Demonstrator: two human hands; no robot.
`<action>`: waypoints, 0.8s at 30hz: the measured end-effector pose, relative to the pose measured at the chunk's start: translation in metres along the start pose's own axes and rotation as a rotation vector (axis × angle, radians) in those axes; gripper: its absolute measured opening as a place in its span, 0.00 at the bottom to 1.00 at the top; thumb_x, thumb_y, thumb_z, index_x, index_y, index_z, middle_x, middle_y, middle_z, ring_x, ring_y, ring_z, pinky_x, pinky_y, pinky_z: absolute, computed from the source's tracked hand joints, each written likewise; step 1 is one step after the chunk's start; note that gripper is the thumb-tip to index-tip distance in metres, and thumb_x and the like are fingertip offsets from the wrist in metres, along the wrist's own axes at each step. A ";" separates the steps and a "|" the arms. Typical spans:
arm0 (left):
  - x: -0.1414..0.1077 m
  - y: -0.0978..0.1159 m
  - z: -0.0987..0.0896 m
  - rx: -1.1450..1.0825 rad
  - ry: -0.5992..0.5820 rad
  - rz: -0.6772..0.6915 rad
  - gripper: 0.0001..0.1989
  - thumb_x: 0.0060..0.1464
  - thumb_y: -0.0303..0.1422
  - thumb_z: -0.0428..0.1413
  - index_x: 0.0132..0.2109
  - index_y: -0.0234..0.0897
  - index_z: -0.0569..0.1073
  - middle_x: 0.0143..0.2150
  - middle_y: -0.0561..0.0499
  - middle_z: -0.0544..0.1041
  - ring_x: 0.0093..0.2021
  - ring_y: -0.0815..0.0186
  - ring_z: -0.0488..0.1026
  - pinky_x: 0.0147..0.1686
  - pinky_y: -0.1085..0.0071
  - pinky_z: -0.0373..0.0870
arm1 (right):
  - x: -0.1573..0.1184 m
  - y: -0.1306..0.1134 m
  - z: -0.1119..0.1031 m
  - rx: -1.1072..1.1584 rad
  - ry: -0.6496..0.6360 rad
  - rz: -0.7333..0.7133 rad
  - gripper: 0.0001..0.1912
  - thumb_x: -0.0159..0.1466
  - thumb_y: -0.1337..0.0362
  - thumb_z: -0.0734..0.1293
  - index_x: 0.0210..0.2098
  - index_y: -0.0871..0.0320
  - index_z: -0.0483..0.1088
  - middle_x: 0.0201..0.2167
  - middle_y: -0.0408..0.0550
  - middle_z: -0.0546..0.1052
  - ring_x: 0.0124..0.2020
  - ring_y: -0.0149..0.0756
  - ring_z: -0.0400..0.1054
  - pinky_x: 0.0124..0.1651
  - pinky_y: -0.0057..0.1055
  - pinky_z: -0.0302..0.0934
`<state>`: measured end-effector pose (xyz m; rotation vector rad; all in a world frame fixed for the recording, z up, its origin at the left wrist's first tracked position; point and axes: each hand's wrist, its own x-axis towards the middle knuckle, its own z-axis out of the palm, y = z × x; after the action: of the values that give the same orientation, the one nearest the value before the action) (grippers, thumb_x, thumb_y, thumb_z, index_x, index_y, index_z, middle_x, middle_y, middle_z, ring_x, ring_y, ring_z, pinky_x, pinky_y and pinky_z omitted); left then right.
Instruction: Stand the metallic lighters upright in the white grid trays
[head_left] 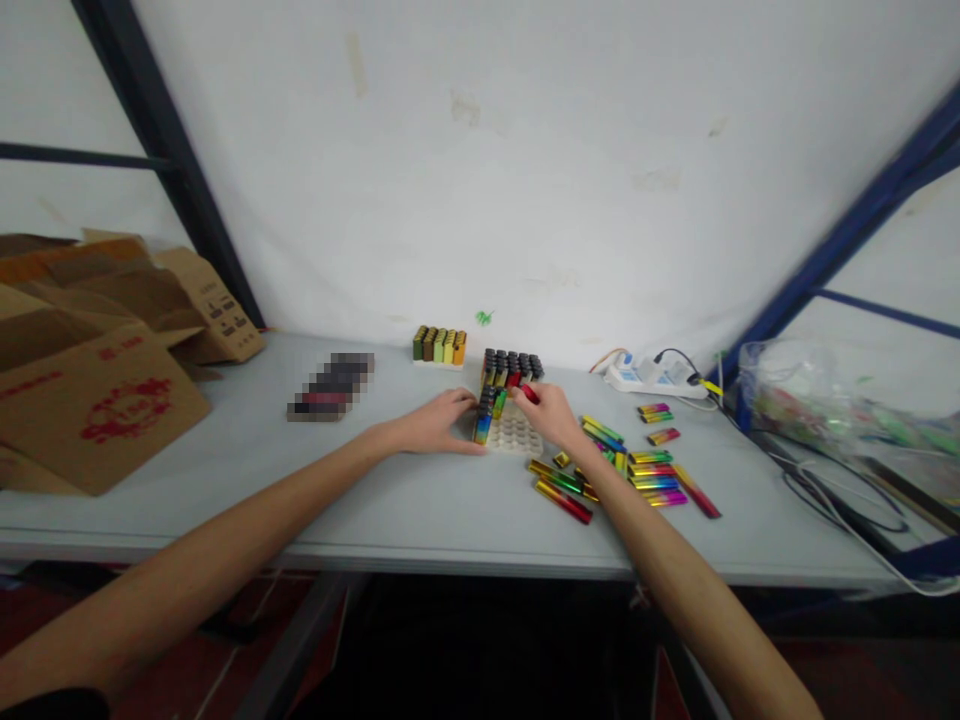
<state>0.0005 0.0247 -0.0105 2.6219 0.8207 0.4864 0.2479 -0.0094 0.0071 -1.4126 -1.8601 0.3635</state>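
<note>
A white tray (514, 437) with round hollows stands on the table, its back and left rows filled with black-topped metallic lighters (513, 368). My left hand (431, 423) lies at the tray's left side, thumb and fingers apart, beside a blue-and-yellow lighter (482, 428) in the left row. Over the tray's right part, my right hand (551, 412) is closed, pinching a red lighter (530, 394) whose lower end is hidden by the fingers. Loose shiny multicoloured lighter bodies (564, 500) lie scattered near my right forearm.
Another white tray holding gold and green pieces (439, 346) stands by the wall. Cardboard boxes (105, 400) are at left, with a blurred dark object (331, 387) nearer. A power strip (651, 377), cables (847, 500) and a clear plastic bag (802, 390) lie right.
</note>
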 end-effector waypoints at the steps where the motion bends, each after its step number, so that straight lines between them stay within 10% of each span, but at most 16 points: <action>1: 0.000 0.000 0.000 -0.001 0.002 0.000 0.39 0.54 0.59 0.64 0.60 0.33 0.73 0.63 0.35 0.71 0.64 0.45 0.68 0.67 0.54 0.64 | -0.001 0.000 -0.001 0.004 0.006 -0.015 0.24 0.67 0.46 0.61 0.23 0.54 0.56 0.19 0.38 0.58 0.25 0.31 0.53 0.30 0.30 0.46; 6: 0.000 -0.001 0.001 -0.010 0.007 0.000 0.40 0.54 0.60 0.63 0.61 0.35 0.72 0.64 0.36 0.71 0.64 0.45 0.68 0.66 0.53 0.64 | -0.002 0.002 -0.004 0.053 0.027 -0.037 0.20 0.73 0.43 0.58 0.38 0.53 0.64 0.26 0.39 0.70 0.28 0.35 0.63 0.35 0.30 0.55; 24: 0.000 -0.002 0.001 0.001 0.021 0.016 0.39 0.53 0.60 0.63 0.61 0.35 0.74 0.63 0.36 0.72 0.63 0.44 0.69 0.65 0.53 0.65 | -0.001 -0.003 -0.012 -0.043 -0.191 -0.149 0.25 0.73 0.43 0.62 0.29 0.55 0.68 0.23 0.44 0.79 0.25 0.34 0.71 0.33 0.28 0.59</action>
<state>0.0001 0.0257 -0.0120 2.6300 0.8070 0.5187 0.2542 -0.0142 0.0168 -1.2953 -2.1254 0.3973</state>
